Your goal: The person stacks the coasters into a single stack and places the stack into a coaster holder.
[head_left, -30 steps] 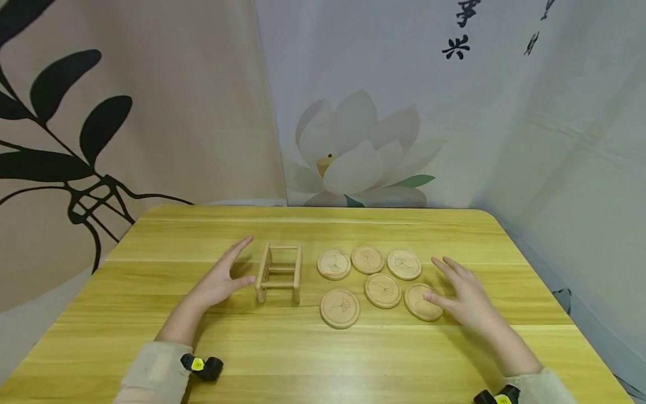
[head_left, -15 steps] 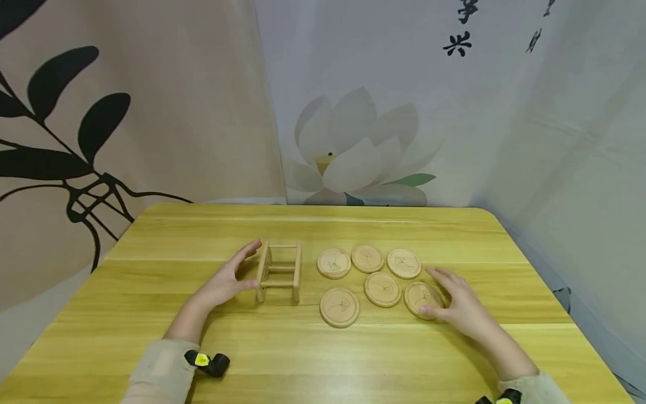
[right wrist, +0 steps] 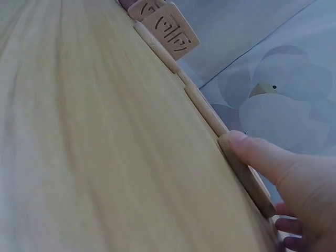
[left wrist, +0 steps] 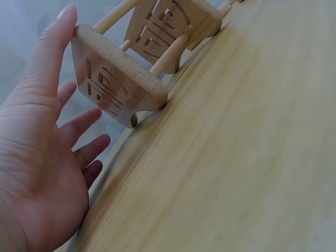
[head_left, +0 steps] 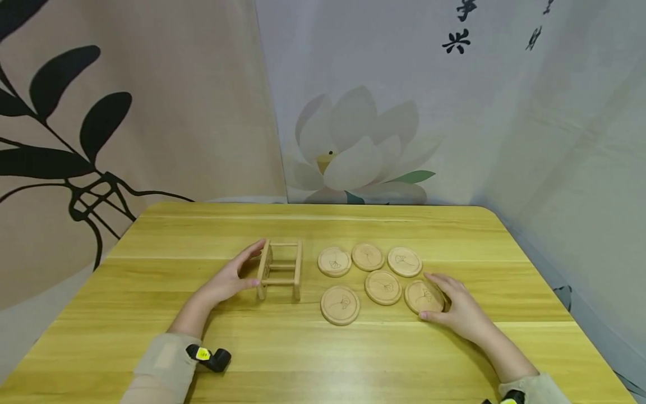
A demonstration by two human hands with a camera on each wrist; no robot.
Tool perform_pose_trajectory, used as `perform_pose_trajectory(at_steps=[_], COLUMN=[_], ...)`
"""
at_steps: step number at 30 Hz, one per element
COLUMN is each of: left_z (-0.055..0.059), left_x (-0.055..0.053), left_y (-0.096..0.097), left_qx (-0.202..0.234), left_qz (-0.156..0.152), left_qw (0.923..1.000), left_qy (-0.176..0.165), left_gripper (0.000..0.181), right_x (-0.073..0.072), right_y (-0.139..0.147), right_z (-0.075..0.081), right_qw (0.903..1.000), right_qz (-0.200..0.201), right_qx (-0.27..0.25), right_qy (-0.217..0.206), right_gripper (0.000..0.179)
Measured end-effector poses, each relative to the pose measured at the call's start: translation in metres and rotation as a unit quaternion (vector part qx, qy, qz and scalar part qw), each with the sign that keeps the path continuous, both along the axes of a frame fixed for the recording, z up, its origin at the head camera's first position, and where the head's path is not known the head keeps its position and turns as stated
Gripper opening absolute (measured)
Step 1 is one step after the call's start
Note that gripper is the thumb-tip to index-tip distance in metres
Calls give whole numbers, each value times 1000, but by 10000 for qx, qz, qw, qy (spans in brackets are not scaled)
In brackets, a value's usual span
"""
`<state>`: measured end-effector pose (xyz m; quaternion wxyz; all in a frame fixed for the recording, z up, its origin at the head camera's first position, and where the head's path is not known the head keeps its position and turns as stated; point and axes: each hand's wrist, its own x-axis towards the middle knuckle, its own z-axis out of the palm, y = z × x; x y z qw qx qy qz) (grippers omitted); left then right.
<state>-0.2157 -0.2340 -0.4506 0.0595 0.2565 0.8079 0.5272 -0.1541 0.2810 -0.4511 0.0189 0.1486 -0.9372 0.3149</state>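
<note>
1. The rack [head_left: 282,266] stands upright on the table [head_left: 282,353], toward 9 o'clock of the discs [head_left: 383,288]; panels [head_left: 298,266] lie lengthwise 12-to-6, rods 9-to-3.
2. Left hand [head_left: 228,281]: fingers loosely spread, thumb touching the rack.
3. Right hand [head_left: 460,307]: fingers pinch the 4 o'clock disc [head_left: 423,296].

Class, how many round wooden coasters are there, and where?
6, all right of the rack: back left coaster, back middle coaster, back right coaster, front left coaster, front middle coaster, and front right coaster, which the right hand touches.
</note>
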Motion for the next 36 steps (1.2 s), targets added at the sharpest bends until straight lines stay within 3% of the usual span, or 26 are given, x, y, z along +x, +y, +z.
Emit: perform_pose_trajectory(at_steps=[15, 36], left_z=[2, 4], left_x=[1, 1], left_y=[0, 0], left_qx=[-95, 0], left_qz=[-38, -122], left_qw=[9999, 9997], left_qy=[-91, -220], left_gripper=[82, 81], right_x=[0, -1], right_y=[2, 3], right_z=[-4, -6], right_qw=[9990, 9993], right_qz=[191, 58], right_qx=[0, -126], right_qy=[392, 357], right_gripper=[85, 82])
